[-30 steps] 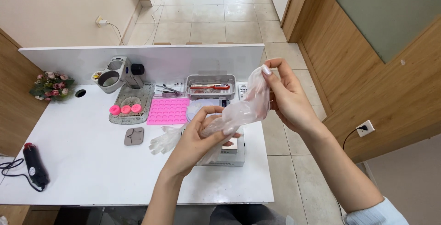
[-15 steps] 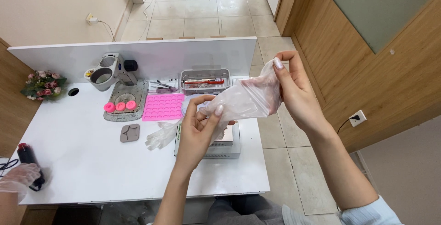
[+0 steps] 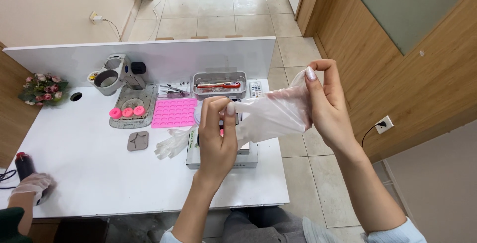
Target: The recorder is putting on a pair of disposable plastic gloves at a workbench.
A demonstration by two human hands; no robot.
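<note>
— What do the two hands hold at this moment?

— Both hold one thin clear plastic glove point(image 3: 271, 114), stretched in the air above the desk point(image 3: 89, 173). The left hand point(image 3: 217, 134) has its grip closed on the glove's one end, thumb against fingertips. The right hand point(image 3: 325, 101) pinches the other end, also closed, higher and over the floor beside the desk edge.

— How should one handle it well, in your opinion?

— I think the film is very thin, so the pull must be gentle and even. Pinching only one layer at the opening would help it to separate; a hard tug could tear it.

— And how many things are there?

— I count one glove in the hands and one more crumpled glove point(image 3: 171, 143) lying on the desk, just beside the white box point(image 3: 223, 156) under the left hand. There is one pink mould tray point(image 3: 174, 112), three pink rings point(image 3: 127, 112) on a grey mat, one metal tray point(image 3: 220, 85) with tools, one microscope point(image 3: 117, 74), and one small bunch of flowers point(image 3: 42, 88). At the left corner another person's gloved hand point(image 3: 32, 186) rests near a dark tool point(image 3: 22, 166).
</note>
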